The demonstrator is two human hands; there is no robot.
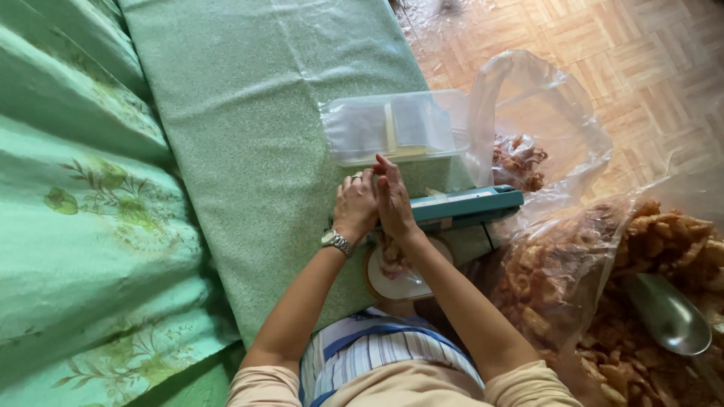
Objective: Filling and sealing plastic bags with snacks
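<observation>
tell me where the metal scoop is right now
In the head view, the metal scoop lies at the lower right, in the big plastic bag of fried snacks.

This is looking like a home being used for small-scale snack packing. A bed (249,98) covered with a green patterned sheet is serving as the work surface, with a green floral cover (83,226) lying beside it, and a wooden parquet floor (603,45) is showing to one side. A teal bag sealer (464,206) is sitting on the bed, and large clear plastic bags of fried snacks (603,264) with a metal scoop (667,313) are standing on the floor.
</observation>
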